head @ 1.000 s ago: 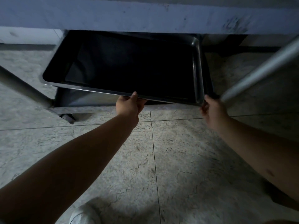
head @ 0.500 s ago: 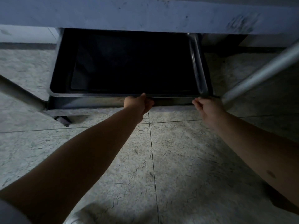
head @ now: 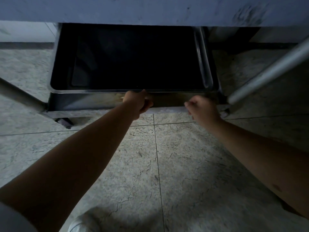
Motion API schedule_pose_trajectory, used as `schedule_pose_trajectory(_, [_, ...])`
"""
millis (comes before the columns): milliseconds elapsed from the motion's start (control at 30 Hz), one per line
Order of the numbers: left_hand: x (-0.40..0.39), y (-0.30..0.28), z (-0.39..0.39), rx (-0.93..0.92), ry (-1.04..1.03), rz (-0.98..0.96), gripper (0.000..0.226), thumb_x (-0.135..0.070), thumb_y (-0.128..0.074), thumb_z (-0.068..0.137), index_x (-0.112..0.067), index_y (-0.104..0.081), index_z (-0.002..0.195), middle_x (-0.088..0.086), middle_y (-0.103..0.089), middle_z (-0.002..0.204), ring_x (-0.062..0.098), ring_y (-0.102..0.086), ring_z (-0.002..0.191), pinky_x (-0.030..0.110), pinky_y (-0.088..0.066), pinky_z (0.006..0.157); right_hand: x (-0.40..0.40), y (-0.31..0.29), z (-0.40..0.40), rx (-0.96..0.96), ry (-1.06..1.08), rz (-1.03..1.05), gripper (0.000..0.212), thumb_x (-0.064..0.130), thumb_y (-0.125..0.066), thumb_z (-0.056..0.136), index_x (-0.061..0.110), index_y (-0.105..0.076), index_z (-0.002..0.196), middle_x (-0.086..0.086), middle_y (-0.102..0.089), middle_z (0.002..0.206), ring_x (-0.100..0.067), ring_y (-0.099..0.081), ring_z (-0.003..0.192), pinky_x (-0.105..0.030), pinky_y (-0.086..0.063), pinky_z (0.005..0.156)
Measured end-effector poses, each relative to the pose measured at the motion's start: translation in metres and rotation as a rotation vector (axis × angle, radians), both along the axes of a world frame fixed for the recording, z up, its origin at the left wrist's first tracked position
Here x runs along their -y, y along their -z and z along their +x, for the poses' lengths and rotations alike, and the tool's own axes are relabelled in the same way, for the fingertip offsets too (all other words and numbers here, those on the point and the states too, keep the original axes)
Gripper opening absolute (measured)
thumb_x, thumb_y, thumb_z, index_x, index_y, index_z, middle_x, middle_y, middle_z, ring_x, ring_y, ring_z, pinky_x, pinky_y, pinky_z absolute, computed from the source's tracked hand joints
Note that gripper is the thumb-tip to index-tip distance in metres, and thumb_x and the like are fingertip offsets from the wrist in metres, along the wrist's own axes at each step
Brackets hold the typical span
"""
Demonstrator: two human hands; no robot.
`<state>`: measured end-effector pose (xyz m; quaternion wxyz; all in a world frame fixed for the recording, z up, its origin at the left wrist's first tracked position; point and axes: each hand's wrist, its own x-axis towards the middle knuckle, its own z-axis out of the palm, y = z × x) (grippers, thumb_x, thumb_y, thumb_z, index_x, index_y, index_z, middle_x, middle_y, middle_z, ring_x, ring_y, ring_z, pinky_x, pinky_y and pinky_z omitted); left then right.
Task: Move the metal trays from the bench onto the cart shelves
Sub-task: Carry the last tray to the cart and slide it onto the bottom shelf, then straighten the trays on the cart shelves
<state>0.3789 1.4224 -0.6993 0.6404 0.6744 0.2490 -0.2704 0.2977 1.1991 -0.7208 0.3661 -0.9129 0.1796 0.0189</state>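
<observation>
A dark metal tray [head: 203,64] lies flat inside the cart's bottom shelf [head: 87,102], its front rim level with the shelf's front wall. My left hand [head: 138,102] is at the middle of that front rim, thumb on top and fingers curled in front of the wall, pinching the edge. My right hand [head: 203,108] hangs loosely curled just in front of the shelf wall near the right corner, apart from the tray and holding nothing. The tray's far end is hidden under the cart's upper shelf [head: 150,10].
Slanted metal tubes of the cart frame stand at the right [head: 267,72] and the left [head: 20,96]. A caster [head: 64,122] sits under the left corner. Tiled floor [head: 167,164] spreads below my arms, and my light shoe [head: 80,223] is at the bottom.
The tray went from tilted above the shelf to lying flat in it. My right hand let go of the right corner and drew back; my left hand stays at the front rim.
</observation>
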Motion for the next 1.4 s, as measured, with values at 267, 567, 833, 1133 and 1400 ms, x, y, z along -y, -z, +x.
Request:
schedule_pose_trajectory(267, [-0.063, -0.001, -0.032, 0.922, 0.947, 1.172, 0.076, -0.069, -0.042, 0.089, -0.024, -0.032, 0.149, 0.013, -0.054, 0.145, 0.038, -0.052, 0.128, 0.052, -0.051, 0.09, -0.047, -0.016, -0.014, -0.013, -0.47, -0.502, 0.072, 0.069, -0.046, 0.083, 0.023, -0.049, 0.137, -0.004, -0.057, 0.138, -0.029, -0.051, 0.127, -0.041, -0.044, 0.091])
schedule_pose_trajectory(567, [-0.107, 0.011, -0.056, 0.63, 1.107, 1.232, 0.115, -0.103, -0.001, 0.063, -0.037, 0.025, 0.154, 0.01, 0.034, 0.159, 0.042, 0.02, 0.149, 0.077, -0.013, 0.11, -0.062, -0.004, -0.027, -0.304, -0.655, -0.661, 0.125, 0.104, -0.023, 0.053, 0.037, 0.016, 0.152, 0.008, 0.04, 0.153, -0.025, 0.031, 0.144, -0.061, 0.004, 0.116])
schedule_pose_trajectory(833, [-0.117, -0.041, -0.115, 0.553, 1.173, 1.202, 0.111, -0.102, 0.006, 0.061, -0.04, 0.028, 0.151, 0.006, 0.033, 0.162, 0.038, 0.021, 0.15, 0.075, -0.007, 0.113, -0.088, -0.056, -0.066, -0.378, -0.601, -0.615, 0.125, 0.104, -0.02, 0.054, 0.037, 0.015, 0.153, 0.006, 0.035, 0.156, -0.027, 0.029, 0.146, -0.057, 0.011, 0.113])
schedule_pose_trajectory(1133, [-0.119, -0.219, -0.164, 0.411, 1.117, 1.137, 0.111, -0.099, 0.003, 0.067, -0.037, 0.011, 0.158, 0.008, 0.014, 0.168, 0.034, 0.013, 0.153, 0.068, -0.008, 0.116, -0.101, -0.218, -0.113, -0.428, -0.593, -0.531, 0.116, 0.101, -0.01, 0.062, 0.033, 0.012, 0.154, 0.004, 0.024, 0.162, -0.02, 0.022, 0.148, -0.059, 0.004, 0.114])
schedule_pose_trajectory(1400, [-0.103, -0.478, -0.204, 0.438, 1.136, 1.134, 0.11, -0.097, 0.005, 0.065, -0.038, 0.014, 0.157, 0.006, 0.018, 0.167, 0.03, 0.01, 0.155, 0.062, -0.006, 0.119, -0.109, -0.472, -0.143, -0.352, -0.661, -0.524, 0.112, 0.099, -0.008, 0.066, 0.033, 0.008, 0.155, 0.002, 0.021, 0.163, -0.019, 0.016, 0.15, -0.058, 0.005, 0.115])
